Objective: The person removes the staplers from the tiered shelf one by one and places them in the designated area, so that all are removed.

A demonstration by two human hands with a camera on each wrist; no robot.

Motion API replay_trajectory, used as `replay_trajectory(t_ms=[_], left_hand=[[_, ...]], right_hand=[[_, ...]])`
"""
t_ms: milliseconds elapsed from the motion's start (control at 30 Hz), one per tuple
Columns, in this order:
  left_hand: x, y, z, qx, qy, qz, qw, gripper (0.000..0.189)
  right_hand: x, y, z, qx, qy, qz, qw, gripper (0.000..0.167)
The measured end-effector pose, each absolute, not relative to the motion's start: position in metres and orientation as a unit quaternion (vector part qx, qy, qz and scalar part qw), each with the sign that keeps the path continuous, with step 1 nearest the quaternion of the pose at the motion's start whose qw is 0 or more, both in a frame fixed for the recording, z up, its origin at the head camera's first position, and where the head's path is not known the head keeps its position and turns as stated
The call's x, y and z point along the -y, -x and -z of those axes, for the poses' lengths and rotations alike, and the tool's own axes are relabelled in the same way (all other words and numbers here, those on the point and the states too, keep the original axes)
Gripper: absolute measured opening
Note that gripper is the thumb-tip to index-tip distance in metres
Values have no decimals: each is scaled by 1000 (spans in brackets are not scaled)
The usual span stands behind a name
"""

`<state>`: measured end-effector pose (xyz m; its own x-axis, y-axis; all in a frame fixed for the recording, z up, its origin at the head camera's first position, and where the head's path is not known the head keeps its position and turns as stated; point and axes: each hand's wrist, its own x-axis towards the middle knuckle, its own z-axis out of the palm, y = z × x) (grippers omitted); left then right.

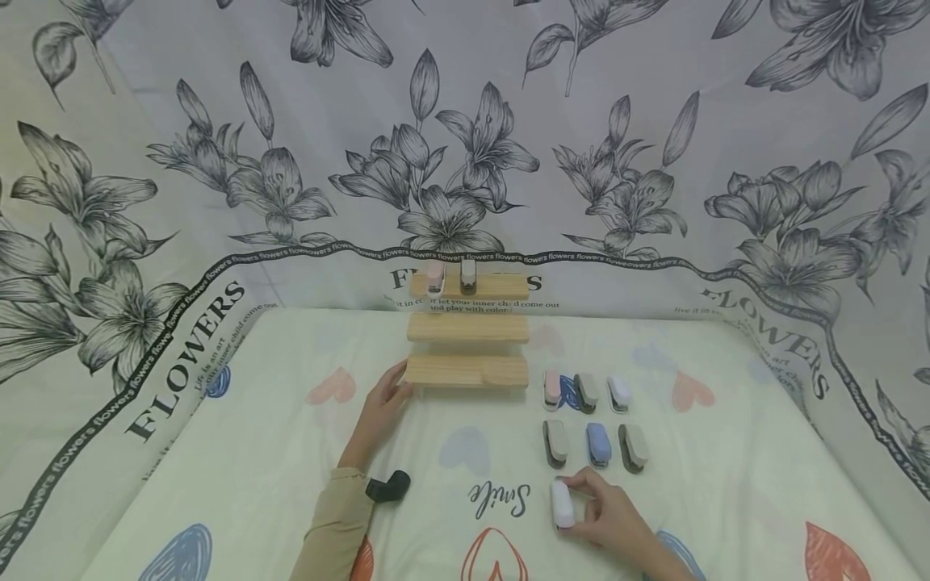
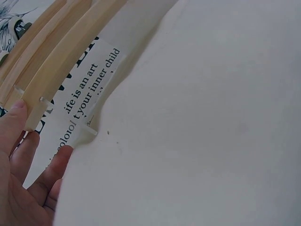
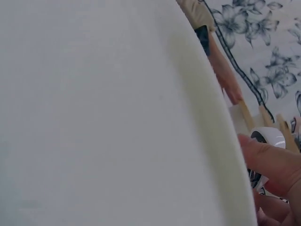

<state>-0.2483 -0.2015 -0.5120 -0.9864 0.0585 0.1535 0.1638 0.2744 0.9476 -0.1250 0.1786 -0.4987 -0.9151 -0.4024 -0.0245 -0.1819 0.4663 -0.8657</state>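
Note:
A small white stapler (image 1: 563, 504) is pinched between the thumb and fingers of my right hand (image 1: 613, 518), low over the front of the table. In the right wrist view the white stapler (image 3: 274, 136) shows past the thumb, partly hidden. My left hand (image 1: 381, 410) grips the left end of the lowest step of a three-step wooden rack (image 1: 443, 371). The left wrist view has the thumb on top of that wooden step (image 2: 59, 59) and fingers beneath it. On the top step stand a pink stapler (image 1: 434, 276) and a pale stapler with a dark base (image 1: 468, 275).
Two rows of small staplers lie right of the rack: pink (image 1: 552, 389), grey (image 1: 585, 391) and white (image 1: 620, 393) behind; beige (image 1: 555, 442), blue (image 1: 599, 444) and grey-beige (image 1: 634, 448) in front. A floral cloth (image 1: 450, 161) hangs behind the table.

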Motion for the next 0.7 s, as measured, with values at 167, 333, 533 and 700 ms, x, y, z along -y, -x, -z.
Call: replay_trajectory(t_ms=[167,333,533,700], left_hand=[[203,249,512,798,67,598,45,52],[202,249,514,803,63,592,44,53],[201,248,514,803,67,591,46,52],[200,250,515,805,66,587,50,53]], right_hand=[[-177,124,491,-872,201,434,105,52],[-176,122,483,-873,238,411,110,52],[-179,121,482,-868,251,417,99,48],[-178,120,483,-873,232,421,80,44]])
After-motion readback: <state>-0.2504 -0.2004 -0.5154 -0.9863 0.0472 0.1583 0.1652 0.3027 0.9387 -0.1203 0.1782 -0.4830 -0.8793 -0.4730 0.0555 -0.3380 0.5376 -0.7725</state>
